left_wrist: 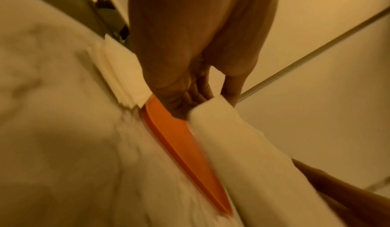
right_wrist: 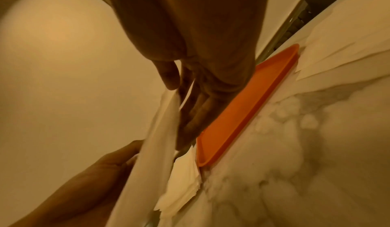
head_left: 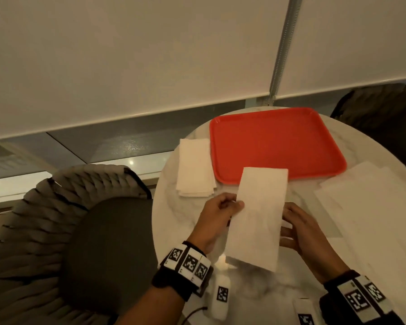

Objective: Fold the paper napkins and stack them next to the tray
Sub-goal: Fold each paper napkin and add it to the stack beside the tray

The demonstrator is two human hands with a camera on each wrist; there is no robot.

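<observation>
I hold a long folded white napkin lifted over the round marble table, its far end overlapping the red tray's near rim. My left hand pinches its left edge, thumb on top. My right hand holds the right edge, fingers underneath. A stack of folded napkins lies against the tray's left side. In the left wrist view the left hand's fingers grip the napkin above the tray. In the right wrist view the thumb and fingers clasp the napkin.
Unfolded napkins lie spread on the table's right side. A woven chair stands close on the left, a dark chair at the back right. Small white tagged devices sit at the table's near edge.
</observation>
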